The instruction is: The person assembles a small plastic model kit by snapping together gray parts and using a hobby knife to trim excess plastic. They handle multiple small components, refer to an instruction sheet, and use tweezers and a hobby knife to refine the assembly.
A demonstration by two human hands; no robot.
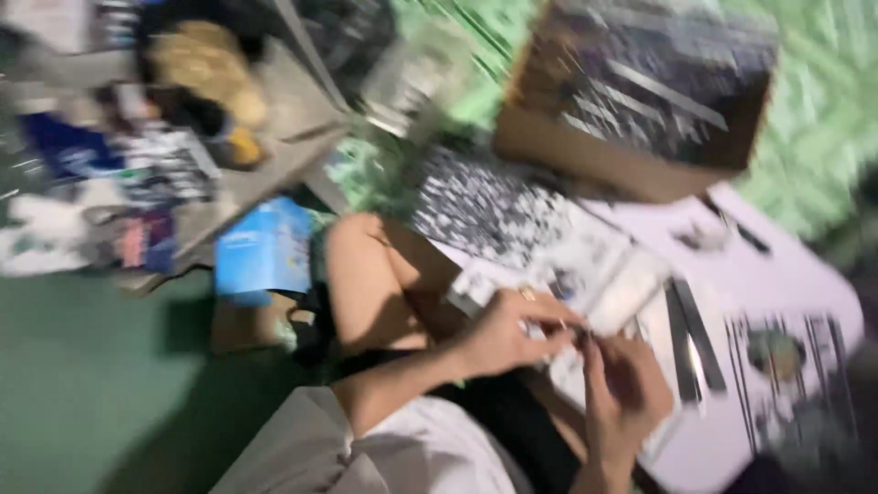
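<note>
A: Where are the person's hands?

B: Both meet just below centre, over the near edge of the white board. The left hand comes in from seven o'clock, fingers curled and pinched together at the tips. The right hand rises from six o'clock, fingers bent in towards the left ones.

A: What do they hold?

B: Something small and pale sits between the fingertips of both hands, at the centre of the pair. The picture is too blurred to tell what it is. Neither hand looks spread open; both seem closed to a fine pinch on it.

A: What lies around them?

B: Dark strips lie on the board at three o'clock of the hands. A heap of black-and-white bits is at twelve o'clock, with a cardboard box of the same beyond it at one o'clock. The person's bare knee is at ten o'clock, a blue box further out that way.

A: What could go wrong?

B: Likely the small piece slips: a fingertip grip is thin, and it hangs over the board's edge and the lap. If dropped, it could fall among the loose bits or onto the floor and be hard to find.
</note>
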